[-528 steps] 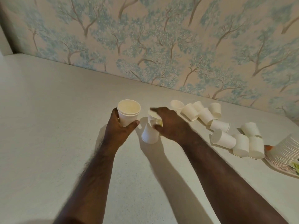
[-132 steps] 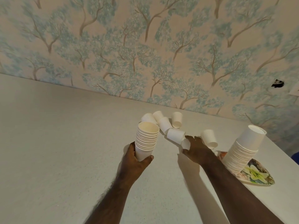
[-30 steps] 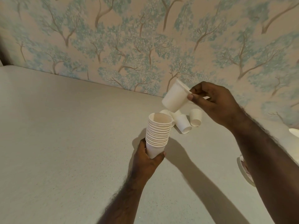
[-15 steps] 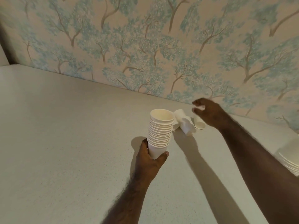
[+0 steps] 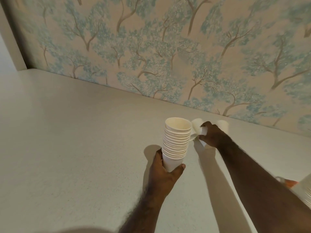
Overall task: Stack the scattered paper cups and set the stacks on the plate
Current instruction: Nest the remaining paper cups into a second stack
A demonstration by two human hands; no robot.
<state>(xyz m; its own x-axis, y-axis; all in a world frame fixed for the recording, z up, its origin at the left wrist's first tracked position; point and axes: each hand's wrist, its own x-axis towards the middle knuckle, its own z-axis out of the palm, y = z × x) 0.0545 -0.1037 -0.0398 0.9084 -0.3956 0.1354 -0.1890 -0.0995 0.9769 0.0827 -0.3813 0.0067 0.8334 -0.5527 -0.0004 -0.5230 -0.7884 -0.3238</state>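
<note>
A pale, speckled countertop (image 5: 70,148) fills the near and left of the scene, backed at the far side by wallpaper printed with blue-green trees (image 5: 168,56). Near the middle, the left hand (image 5: 165,172) is wrapped around the bottom cup of a tall stack of nested white paper cups (image 5: 176,142) — thumb on the right side, fingers around the left — and holds it upright with the open mouth on top. Just right of the stack and slightly farther away, the right hand (image 5: 211,136) is down at the counter, its fingers curled closed on a single white paper cup lying on its side (image 5: 202,132). Touching that hand's far-left side is another loose white cup (image 5: 196,126), partly hidden behind the stack; a third white cup (image 5: 222,125) sits just beyond the knuckles, near the wall. At the far right edge, blurred, a second stack of white cups (image 5: 304,190) leans over a plate with an orange-patterned rim (image 5: 290,183) — only a sliver of each shows.
</note>
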